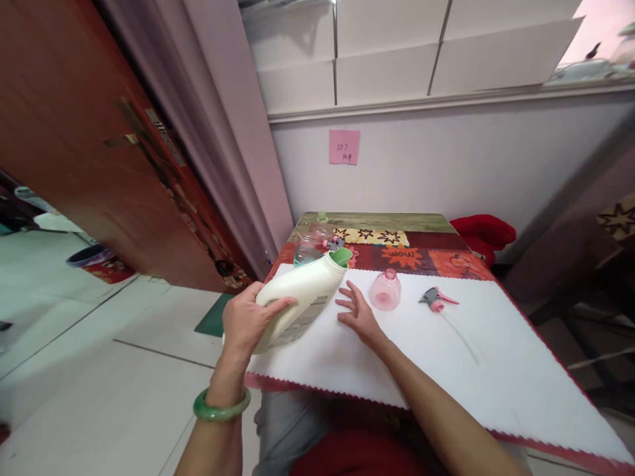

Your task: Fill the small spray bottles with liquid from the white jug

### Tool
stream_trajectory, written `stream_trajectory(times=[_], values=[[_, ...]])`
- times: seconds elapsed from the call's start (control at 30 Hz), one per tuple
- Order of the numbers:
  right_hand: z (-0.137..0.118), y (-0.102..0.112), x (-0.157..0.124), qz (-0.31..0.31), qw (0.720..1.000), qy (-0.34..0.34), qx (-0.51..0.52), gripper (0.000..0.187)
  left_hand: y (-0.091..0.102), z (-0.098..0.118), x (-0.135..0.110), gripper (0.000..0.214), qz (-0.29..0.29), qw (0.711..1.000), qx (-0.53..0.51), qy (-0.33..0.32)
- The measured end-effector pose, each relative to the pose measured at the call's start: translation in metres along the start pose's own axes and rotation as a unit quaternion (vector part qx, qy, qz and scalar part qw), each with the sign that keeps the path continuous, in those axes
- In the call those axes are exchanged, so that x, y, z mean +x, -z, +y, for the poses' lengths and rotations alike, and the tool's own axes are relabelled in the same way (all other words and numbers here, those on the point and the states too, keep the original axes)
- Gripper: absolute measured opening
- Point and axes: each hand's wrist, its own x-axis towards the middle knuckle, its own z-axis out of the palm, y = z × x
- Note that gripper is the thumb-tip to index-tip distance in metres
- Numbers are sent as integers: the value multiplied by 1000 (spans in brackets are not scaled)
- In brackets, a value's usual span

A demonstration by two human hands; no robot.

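Observation:
My left hand (255,314) grips a large cream-coloured jug (297,284) by its handle. The jug leans to the right, and a green spout (341,256) shows in its uncapped mouth. Beside the jug's neck, my right hand (360,314) is open with its fingers spread, holding nothing. Just past that hand a pink translucent bottle (385,291) stands upright without a top. Farther right lies a grey and pink spray trigger head (436,299) with a thin clear tube. What the pink bottle contains, if anything, I cannot make out.
A clear plastic bottle with a green cap (322,217) stands at the table's back left, partly behind the jug, with another grey and pink spray head (335,244) near it. A white sheet (526,370) covers the table's front. A wall stands behind, with a pink note (344,147).

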Motion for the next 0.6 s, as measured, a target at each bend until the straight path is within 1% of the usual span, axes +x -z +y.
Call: stream_trajectory(times=[0.03,0.07,0.13,0.27,0.37,0.43,0.5,0.53,0.6], values=[[0,-6,6,-26,998,-36,37,110,1,2,0,49,-5,1000,8,-7],[1,-12,10,-52,995,-58,64,110,1,5,1,49,-12,1000,17,-16],[1,-20,18,-88,988,-71,105,106,1,10,2,49,-24,998,40,-42],[-2,-31,26,-92,982,-65,150,89,-4,18,5,51,-35,991,79,-101],[-6,-35,28,-91,975,-54,195,78,-8,16,6,50,-47,982,72,-166],[-7,-36,29,-89,971,-49,218,77,-8,8,6,48,-47,976,61,-204],[-6,-36,30,-83,969,-51,229,75,-5,-9,6,49,-33,975,49,-216],[-5,-36,30,-78,968,-53,233,74,-4,-21,5,51,-23,977,42,-210],[-3,-35,30,-70,967,-58,238,73,-2,-48,3,65,7,988,8,-155]])
